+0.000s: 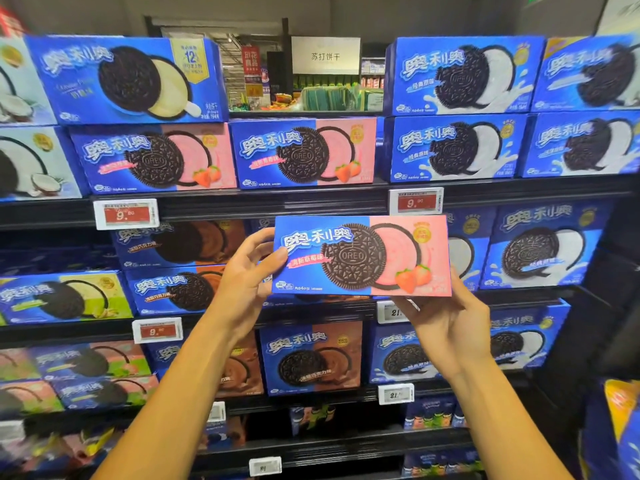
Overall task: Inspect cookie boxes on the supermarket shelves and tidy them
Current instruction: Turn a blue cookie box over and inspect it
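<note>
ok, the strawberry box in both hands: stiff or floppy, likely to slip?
The strawberry box looks like rigid carton: edges stay straight under the left hand and right hand. Probably light, since a loose grip at the ends holds it. The glossy print may be slippery.

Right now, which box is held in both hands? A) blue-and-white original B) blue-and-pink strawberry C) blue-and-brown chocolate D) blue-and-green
B: the left hand and right hand hold a blue-and-pink strawberry box, with strawberries printed beside the cookie.
</note>
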`<action>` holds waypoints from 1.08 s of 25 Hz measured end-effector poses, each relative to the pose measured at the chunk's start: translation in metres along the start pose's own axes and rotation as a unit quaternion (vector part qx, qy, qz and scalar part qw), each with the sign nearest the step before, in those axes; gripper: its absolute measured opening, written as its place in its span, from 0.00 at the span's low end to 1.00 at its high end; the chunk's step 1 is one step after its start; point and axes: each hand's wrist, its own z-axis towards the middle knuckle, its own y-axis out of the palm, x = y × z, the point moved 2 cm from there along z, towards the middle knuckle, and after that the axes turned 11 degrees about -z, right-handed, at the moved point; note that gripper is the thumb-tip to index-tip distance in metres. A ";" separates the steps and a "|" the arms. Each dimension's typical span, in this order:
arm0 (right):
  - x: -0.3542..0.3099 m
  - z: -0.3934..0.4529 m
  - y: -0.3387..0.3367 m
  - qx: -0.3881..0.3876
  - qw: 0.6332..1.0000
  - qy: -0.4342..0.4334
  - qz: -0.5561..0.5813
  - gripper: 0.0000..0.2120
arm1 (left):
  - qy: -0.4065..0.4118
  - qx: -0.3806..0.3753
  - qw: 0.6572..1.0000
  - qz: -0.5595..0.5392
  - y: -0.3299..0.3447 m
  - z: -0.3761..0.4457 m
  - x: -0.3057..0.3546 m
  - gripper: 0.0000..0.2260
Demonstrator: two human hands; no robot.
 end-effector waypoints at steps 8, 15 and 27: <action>-0.012 -0.003 0.002 -0.028 0.999 0.020 -0.018 0.21 | -0.040 0.015 0.998 0.040 0.010 0.002 -0.001 0.18; -0.029 -0.016 0.024 0.010 0.974 -0.040 -0.223 0.20 | -0.015 -0.053 0.984 0.167 0.053 -0.017 0.022 0.10; -0.007 -0.042 0.089 -0.163 0.847 -0.170 -0.477 0.18 | -0.091 -0.072 0.992 0.044 0.061 -0.034 0.020 0.26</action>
